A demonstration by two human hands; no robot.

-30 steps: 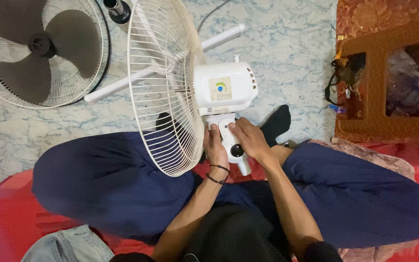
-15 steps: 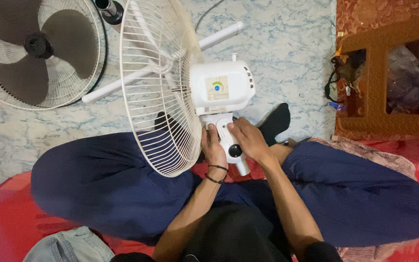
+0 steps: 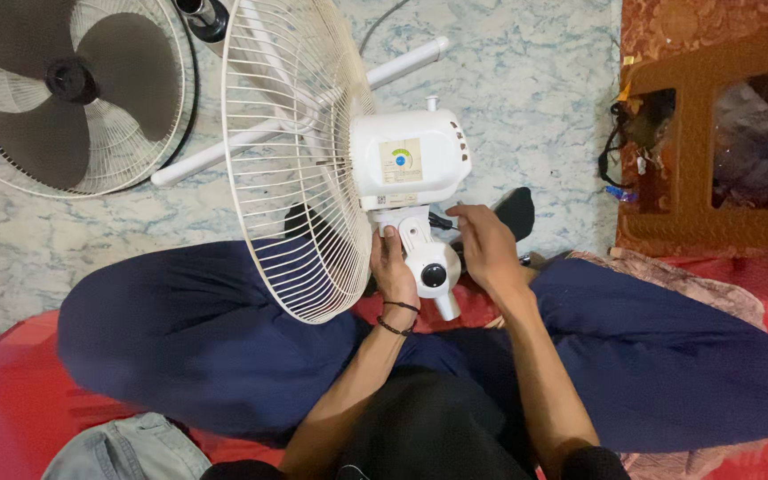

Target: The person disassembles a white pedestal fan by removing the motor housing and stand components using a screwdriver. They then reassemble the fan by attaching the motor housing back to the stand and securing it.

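Nearest to the camera, the person sits cross-legged in dark blue trousers on a red mat, with the white fan head propped over the lap. The left hand is wrapped around the neck joint just below the motor housing, thumb lying up along the plastic and dark bands on the wrist. The right hand hovers at the other side of that joint, fingers loosely curled and reaching toward the short black cord stub; whether the fingertips actually touch it cannot be told.

Judging by its build, the fan head should be top-heavy: the motor housing looks dense and rigid, while the wire guard is light, springy and easily bent. The neck joint looks like the soundest hold, being stiff and thick enough to close a palm around; its smooth plastic may slip. Gripping the guard wires would likely deform them, and the broad guard crowds the left forearm.

Beyond the knees, the white stand tube runs diagonally across the marbled blue-white floor. A black sock-like thing lies just past the right hand. Farther left sits a second guard holding a dark three-bladed propeller, with a dark round object at the top edge. At far right stands a brown wooden piece of furniture with tangled cables at its side.
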